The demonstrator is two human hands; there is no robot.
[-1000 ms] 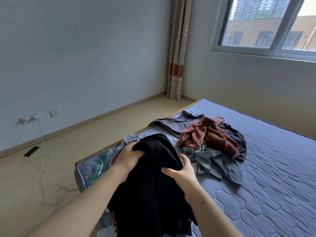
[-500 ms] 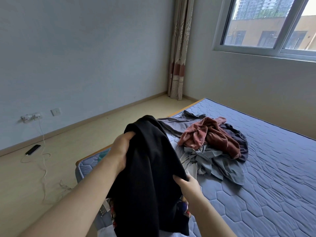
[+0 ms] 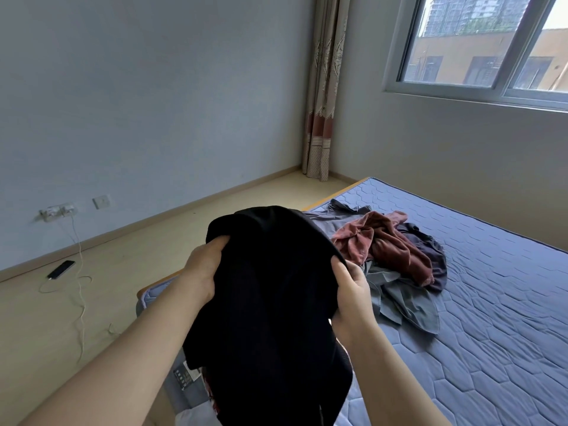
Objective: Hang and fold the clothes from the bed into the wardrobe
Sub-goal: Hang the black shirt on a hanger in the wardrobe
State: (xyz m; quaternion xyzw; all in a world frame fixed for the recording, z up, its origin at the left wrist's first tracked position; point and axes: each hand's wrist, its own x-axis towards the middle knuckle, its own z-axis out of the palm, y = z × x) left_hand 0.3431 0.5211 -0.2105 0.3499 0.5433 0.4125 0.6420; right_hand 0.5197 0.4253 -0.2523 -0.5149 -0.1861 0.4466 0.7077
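A person is holding up a black garment [image 3: 270, 302] over the near left corner of the bed [image 3: 491, 318], both bare arms reaching in from the near edge. The left hand [image 3: 203, 272] is gripping the garment's left side, fingers curling into the cloth near its top, while the right hand [image 3: 350, 293] is clutching the right side just below the top fold. The garment is hanging down between the two hands, its lower part falling toward the near edge of the view. On the bed beyond the right hand, a pile of clothes is lying: a rust-red garment [image 3: 384, 244] is resting on top of grey clothes [image 3: 402, 302], with a dark purple piece [image 3: 430, 253] at the pile's right side. On the floor to the left, a phone [image 3: 61, 269] is lying with a white cable [image 3: 80, 290] running up to a wall socket [image 3: 58, 210]. A curtain [image 3: 322, 87] is hanging in the far corner beside the window [image 3: 479, 50].
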